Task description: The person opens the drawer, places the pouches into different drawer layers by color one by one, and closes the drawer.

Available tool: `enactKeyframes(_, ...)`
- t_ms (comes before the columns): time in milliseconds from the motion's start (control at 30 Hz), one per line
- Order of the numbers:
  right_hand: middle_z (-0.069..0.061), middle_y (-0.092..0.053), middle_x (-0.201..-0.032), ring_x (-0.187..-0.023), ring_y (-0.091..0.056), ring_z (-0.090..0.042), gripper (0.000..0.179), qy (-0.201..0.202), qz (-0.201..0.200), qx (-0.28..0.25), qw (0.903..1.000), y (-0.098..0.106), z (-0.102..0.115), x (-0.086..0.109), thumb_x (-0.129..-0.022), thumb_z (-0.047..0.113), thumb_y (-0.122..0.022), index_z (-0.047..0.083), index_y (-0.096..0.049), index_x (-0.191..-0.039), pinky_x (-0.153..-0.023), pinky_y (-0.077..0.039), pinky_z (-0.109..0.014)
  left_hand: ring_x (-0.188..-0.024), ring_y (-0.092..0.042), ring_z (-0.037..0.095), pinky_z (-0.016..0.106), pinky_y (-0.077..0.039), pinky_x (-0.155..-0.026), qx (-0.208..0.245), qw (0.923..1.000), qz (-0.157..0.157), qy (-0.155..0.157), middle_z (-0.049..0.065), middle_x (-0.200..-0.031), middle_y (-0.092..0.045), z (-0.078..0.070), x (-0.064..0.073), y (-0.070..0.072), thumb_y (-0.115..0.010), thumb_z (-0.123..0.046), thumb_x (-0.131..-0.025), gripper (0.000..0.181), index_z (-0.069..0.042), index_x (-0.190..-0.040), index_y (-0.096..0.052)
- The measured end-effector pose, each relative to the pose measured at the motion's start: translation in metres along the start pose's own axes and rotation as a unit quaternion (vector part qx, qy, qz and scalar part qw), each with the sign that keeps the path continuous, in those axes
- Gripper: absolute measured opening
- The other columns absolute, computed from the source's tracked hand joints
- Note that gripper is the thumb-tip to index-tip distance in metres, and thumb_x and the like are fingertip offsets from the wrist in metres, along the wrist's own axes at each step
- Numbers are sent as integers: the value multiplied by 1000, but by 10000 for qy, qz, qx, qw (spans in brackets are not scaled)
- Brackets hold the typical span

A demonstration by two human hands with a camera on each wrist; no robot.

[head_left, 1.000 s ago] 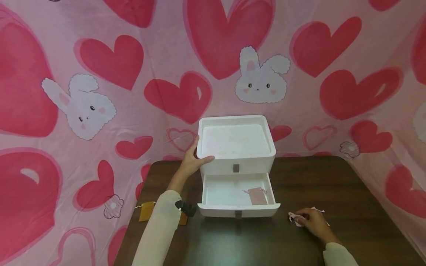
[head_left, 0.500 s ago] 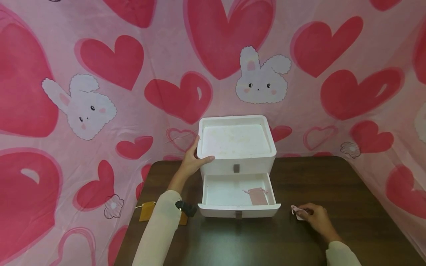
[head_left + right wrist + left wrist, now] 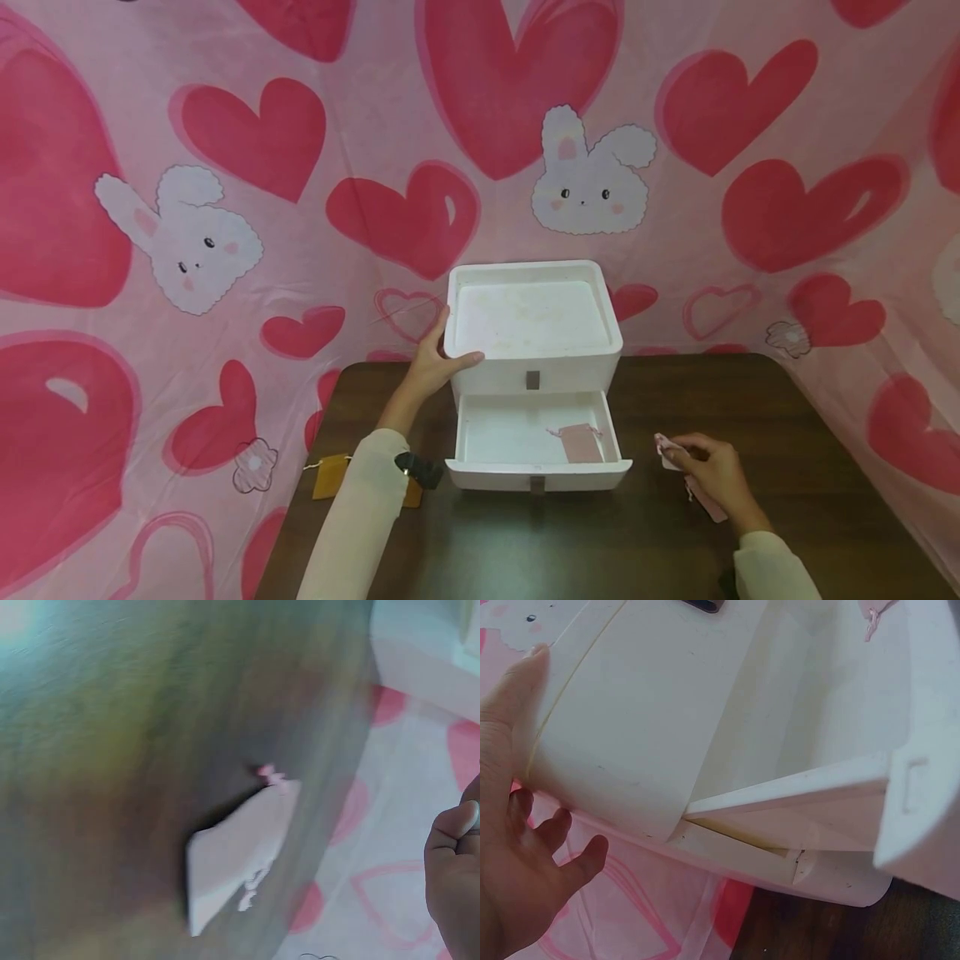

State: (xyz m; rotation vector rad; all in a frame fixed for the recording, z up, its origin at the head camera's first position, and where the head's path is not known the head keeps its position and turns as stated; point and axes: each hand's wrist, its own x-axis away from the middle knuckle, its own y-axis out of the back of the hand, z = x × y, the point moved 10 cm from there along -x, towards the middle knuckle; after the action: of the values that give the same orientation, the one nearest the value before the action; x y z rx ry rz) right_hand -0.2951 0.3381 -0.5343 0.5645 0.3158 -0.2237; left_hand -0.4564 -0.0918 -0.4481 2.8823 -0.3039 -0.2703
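Observation:
My left hand [image 3: 435, 367] rests at the left front corner of a white drawer unit [image 3: 491, 379], thumb along its front and fingers beside its side wall. In the left wrist view those fingers [image 3: 585, 870] are spread and loosely bent. The unit's lower drawer [image 3: 495, 477] is pulled out and holds a pink drawstring pouch [image 3: 581, 443]. To the right of the drawer, my right hand [image 3: 716, 475] pinches another pale pink drawstring pouch [image 3: 666, 452] above the table. A third pink pouch [image 3: 244, 847] lies on the table, partly covered by that hand in the head view.
A mustard pouch [image 3: 330, 477] lies at the table's left edge, and another mustard piece [image 3: 412, 493] shows beside the left sleeve. The dark wooden table [image 3: 525, 550] backs onto a pink cloth [image 3: 480, 225] printed with hearts and rabbits. The unit's top is a shallow tray.
My right hand has lifted the pinched pouch and moved it slightly away from me, uncovering the pouch on the table. The left hand and the drawer have stayed put.

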Motion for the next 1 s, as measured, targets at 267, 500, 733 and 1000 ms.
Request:
enactKeyframes(267, 33, -66, -84, -70, -60, 8, 13, 154, -274, -372, 9988, 7, 16, -10, -80, -15, -75, -13, -72, -92, -58, -49, -10, -131, -51, 29, 50, -46, -115, -38, 10000, -19, 52, 6, -161, -39, 5, -2, 1, -86, -24, -81, 110, -29, -164, -15)
enactKeyframes(500, 36, -65, -86, -75, -60, 13, 13, 233, -413, -378, 9982, 13, 42, -18, -81, -12, -76, -13, -72, -93, -63, -50, -7, -133, -50, 30, 49, -45, -116, -54, 10000, -56, 47, 6, -163, -37, 4, -2, 1, -86, -23, -82, 109, -27, -165, -16)
enactKeyframes(733, 37, -65, -87, -78, -60, 15, 12, 447, -419, -407, 9973, 13, 62, -22, -81, -13, -75, -12, -72, -93, -66, -50, -6, -132, -51, 30, 49, -45, -116, -51, 10000, -45, 60, 6, -163, -37, 4, -2, 1, -86, -23, -81, 110, -24, -165, -15)
enactKeyframes(1000, 35, -66, -89, -80, -61, 15, 14, 410, -468, -583, 9964, 9, 73, -28, -80, -13, -76, -13, -72, -94, -68, -50, -5, -132, -50, 29, 49, -45, -117, -38, 10000, -34, 21, 6, -164, -36, 2, -1, 1, -86, -22, -81, 110, -25, -165, -15)
